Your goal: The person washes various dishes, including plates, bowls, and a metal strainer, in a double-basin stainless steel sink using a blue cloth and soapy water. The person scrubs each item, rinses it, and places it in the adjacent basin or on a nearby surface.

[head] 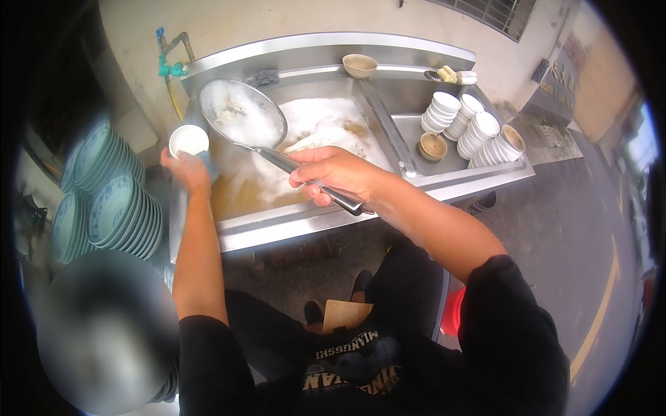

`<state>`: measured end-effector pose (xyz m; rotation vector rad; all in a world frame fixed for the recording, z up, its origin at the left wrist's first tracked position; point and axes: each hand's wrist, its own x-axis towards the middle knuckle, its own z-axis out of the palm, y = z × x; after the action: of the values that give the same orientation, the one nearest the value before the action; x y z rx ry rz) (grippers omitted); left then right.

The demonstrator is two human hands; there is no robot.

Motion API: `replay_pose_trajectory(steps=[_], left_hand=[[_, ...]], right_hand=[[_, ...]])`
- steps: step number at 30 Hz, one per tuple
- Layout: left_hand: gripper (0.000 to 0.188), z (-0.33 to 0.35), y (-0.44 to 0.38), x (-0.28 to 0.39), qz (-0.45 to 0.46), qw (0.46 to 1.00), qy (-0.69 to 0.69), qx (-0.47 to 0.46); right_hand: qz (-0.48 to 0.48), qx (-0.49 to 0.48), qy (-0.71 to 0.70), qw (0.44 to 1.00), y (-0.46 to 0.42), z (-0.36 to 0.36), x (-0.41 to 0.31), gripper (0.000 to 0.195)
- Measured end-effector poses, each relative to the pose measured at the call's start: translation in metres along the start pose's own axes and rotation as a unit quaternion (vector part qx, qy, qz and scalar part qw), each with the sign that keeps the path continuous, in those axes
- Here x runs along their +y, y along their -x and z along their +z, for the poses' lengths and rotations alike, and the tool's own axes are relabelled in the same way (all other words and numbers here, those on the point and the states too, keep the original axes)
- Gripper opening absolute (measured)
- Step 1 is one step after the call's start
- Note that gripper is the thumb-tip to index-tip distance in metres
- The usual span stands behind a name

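Note:
My left hand (188, 169) holds a small white bowl (189, 139) and a bluish cloth (207, 164) at the left rim of the sink. In my right hand (335, 177) is the metal handle of a large round skimmer or strainer (243, 113). Its head, covered in white foam and some scraps, is tilted above the left basin. Brownish water with thick white suds (322, 112) fills that basin of the stainless steel sink (291, 223). Whatever lies under the suds is mostly hidden.
Stacked white bowls (471, 135) and a tan bowl (432, 146) stand in the right basin. Another tan bowl (360, 65), a dark scrubber (263, 78) and sponges (447, 74) lie along the back ledge. Patterned bowls (122, 216) are piled at left, below a teal tap (171, 68).

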<state>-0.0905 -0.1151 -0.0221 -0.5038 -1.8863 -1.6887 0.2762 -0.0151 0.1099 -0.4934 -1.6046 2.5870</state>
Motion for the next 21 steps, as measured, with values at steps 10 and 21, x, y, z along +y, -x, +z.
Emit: replay_pose_trajectory(steps=[10,21], left_hand=[[0.047,-0.004,-0.001,0.004,-0.02,1.0,-0.004,-0.02],[0.043,-0.004,0.001,0.002,0.058,0.992,-0.065,-0.096]], right_hand=[[0.06,-0.048,-0.358,0.931,-0.086,-0.014,0.056,0.023],[0.037,0.137,-0.279,0.95,-0.049,-0.078,0.039,0.025]])
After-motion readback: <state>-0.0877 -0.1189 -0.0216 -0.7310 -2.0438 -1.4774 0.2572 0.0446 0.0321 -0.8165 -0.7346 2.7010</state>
